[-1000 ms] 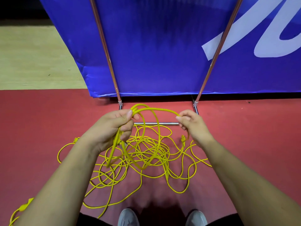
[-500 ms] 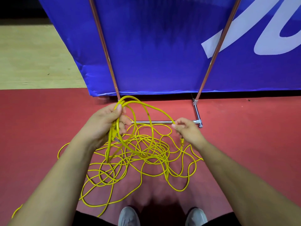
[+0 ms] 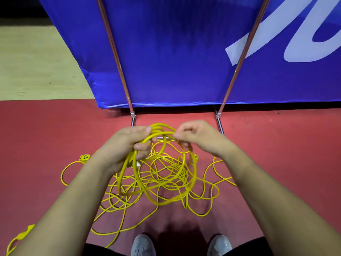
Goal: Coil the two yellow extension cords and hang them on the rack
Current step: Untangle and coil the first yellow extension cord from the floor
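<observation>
My left hand (image 3: 127,145) grips a few hanging loops of a yellow extension cord (image 3: 166,198), the coil dangling below it. My right hand (image 3: 197,137) pinches the same cord at the top of the newest loop, close beside the left hand. The remaining yellow cord (image 3: 203,193) lies tangled on the red floor under both hands. A yellow socket end (image 3: 84,157) rests on the floor at the left, and another yellow plug end (image 3: 24,234) lies at the lower left. The rack (image 3: 118,58) stands just beyond my hands, two slanted metal poles joined by a low crossbar.
A blue banner (image 3: 175,52) with white lettering stands behind the rack's poles. The floor (image 3: 286,145) is red, with a pale wooden strip at the far left. My two grey shoes (image 3: 143,245) show at the bottom edge.
My right hand has swung in from the right toward my left hand, bringing another loop of cord. The hanging coil in my left hand has grown.
</observation>
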A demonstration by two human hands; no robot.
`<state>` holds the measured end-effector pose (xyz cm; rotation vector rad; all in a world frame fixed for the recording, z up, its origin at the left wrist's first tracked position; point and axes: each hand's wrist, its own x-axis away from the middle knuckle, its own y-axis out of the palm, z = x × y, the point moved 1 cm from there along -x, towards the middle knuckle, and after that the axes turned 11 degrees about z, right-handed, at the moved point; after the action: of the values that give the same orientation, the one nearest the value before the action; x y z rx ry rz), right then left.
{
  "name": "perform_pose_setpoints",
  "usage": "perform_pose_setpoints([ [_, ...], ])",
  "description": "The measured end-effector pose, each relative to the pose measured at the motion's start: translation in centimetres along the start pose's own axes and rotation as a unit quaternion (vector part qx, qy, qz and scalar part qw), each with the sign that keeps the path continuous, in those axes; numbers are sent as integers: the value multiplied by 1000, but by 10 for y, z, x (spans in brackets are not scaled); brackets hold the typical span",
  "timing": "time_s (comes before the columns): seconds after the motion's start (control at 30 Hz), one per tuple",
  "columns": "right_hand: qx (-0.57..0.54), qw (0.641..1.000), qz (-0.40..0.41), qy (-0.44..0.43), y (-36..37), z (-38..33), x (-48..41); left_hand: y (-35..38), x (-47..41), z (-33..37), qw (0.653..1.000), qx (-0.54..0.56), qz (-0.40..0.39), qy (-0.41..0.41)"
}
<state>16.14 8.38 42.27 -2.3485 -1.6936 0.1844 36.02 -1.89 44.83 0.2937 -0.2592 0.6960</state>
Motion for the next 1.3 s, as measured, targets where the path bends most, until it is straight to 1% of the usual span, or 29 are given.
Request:
perform_pose_setpoints([
  [0.07, 98, 994, -32, 20, -6, 34, 4, -5, -1, 1, 998, 66, 24, 1],
  [0.1, 122, 991, -35, 31, -8, 49, 7, -7, -1, 1, 996, 80, 32, 0],
  [0.13, 125, 991, -23, 47, -11, 62, 10, -11, -1, 0, 997, 68, 39, -3],
  [0.17, 106, 992, -2, 64, -14, 73, 12, -14, -1, -1, 999, 32, 43, -7],
  [0.23, 34, 995, 45, 83, -19, 80, 14, -18, 1, -2, 997, -54, 40, -31],
  [0.3, -9, 994, 70, 88, -20, 70, 13, -19, 1, -4, 994, -79, 42, -68],
  [0.37, 21, 996, 55, 66, -16, 54, 10, -18, 2, -7, 992, -72, 45, -95],
  [0.43, 62, 997, 20, 37, -5, 35, 10, -16, 1, -8, 991, -67, 35, -111],
  [0.5, 86, 996, -9, 12, 9, 15, 10, -14, 0, -10, 991, -53, 32, -121],
  [0.57, 115, 993, -34, -18, 24, -1, 11, -9, -1, -14, 990, -66, 24, -120],
  [0.67, 148, 987, -26, -56, 42, -18, 12, -5, 0, -17, 989, -106, 3, -105],
  [0.73, 149, 987, -17, -65, 45, -23, 12, -8, 1, -16, 990, -111, 1, -89],
  [0.87, 93, 995, -23, -25, 30, -4, 10, -8, 2, -8, 997, -36, 2, -69],
  [0.97, 115, 992, -41, 5, 15, 32, 6, -6, 3, -4, 998, 2, 16, -63],
  [1.07, 138, 987, -65, 59, 2, 75, 9, -13, 4, -1, 997, 27, 27, -59],
  [1.13, 131, 986, -53, 89, -5, 94, 14, -21, 4, 0, 997, 9, 41, -64],
  [1.23, 68, 993, 10, 95, -7, 95, 16, -29, 4, -4, 993, -65, 40, -85],
  [1.3, 40, 994, 54, 86, -6, 86, 12, -30, 4, -5, 992, -71, 44, -97],
])
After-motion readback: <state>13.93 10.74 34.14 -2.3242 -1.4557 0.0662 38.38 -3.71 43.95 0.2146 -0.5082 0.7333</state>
